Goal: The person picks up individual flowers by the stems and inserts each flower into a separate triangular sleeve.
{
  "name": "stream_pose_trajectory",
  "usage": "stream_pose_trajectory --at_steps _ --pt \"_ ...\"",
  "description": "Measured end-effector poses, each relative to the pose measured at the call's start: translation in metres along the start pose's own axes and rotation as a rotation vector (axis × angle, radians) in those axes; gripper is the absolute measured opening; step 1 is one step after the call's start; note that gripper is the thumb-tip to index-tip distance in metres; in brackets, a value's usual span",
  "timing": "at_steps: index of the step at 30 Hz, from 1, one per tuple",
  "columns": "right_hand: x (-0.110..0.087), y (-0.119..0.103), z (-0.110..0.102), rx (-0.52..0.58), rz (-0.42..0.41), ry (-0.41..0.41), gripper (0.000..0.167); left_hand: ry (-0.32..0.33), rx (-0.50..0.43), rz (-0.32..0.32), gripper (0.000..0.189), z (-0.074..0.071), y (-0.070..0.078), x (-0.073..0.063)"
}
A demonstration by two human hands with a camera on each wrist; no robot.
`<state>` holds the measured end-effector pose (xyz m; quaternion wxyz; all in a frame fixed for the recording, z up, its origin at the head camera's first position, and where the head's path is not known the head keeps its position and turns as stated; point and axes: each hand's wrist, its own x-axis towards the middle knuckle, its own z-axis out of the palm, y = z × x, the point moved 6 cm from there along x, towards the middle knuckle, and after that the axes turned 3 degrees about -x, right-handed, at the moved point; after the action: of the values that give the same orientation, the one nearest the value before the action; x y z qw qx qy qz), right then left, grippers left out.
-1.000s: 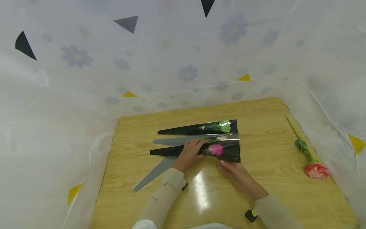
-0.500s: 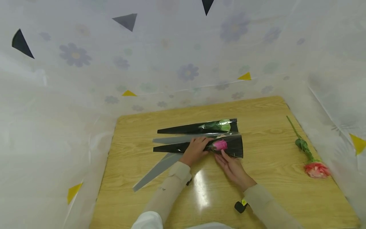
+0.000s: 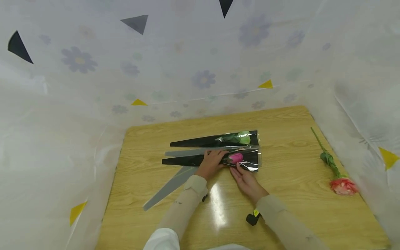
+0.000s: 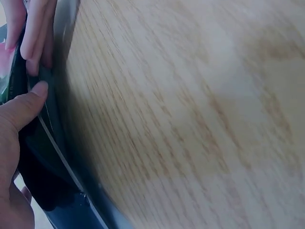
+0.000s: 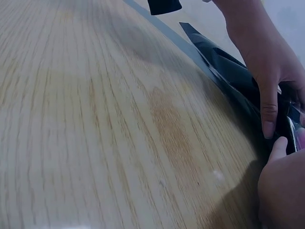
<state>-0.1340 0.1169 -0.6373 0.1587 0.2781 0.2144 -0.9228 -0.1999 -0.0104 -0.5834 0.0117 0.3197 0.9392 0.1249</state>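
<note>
A pink rose (image 3: 235, 158) lies in a tapered black flower sleeve with a clear front (image 3: 182, 160). My left hand (image 3: 211, 164) grips this sleeve just below the bloom, its thumb (image 4: 29, 106) on the near edge in the left wrist view. My right hand (image 3: 248, 182) pinches the same edge beside the bloom, thumb on top and straight fingers (image 4: 40, 33) along the outer side. In the right wrist view both hands meet at the black sleeve (image 5: 228, 71). Part of the stem section is hidden under my left hand.
Behind lie a black sleeve with a pale green rose (image 3: 244, 137) and a grey sleeve (image 3: 181, 153), partly covered. Another grey sleeve (image 3: 165, 191) slants out at the near left. A loose coral-pink flower (image 3: 343, 186) lies at the table's right side. White sheeting surrounds the table (image 3: 281, 139).
My right hand has moved left along the sleeve's near edge, its thumb now on top. The wrapped pink rose shifted slightly away and right, then back left, with my left hand gripping it.
</note>
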Motion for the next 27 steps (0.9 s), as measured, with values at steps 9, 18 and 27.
stream_pose_trajectory --at_steps 9,18,27 --pt "0.016 -0.003 0.001 0.087 0.014 0.023 0.043 0.011 0.037 -0.045 0.072 0.007 -0.005 0.002" --pt "0.022 -0.019 0.001 0.118 0.018 0.044 0.019 0.116 0.066 -0.082 0.072 0.006 -0.018 -0.018" --pt "0.032 -0.039 0.009 0.064 -0.036 0.067 0.028 0.117 0.021 -0.199 0.036 0.005 -0.035 -0.046"
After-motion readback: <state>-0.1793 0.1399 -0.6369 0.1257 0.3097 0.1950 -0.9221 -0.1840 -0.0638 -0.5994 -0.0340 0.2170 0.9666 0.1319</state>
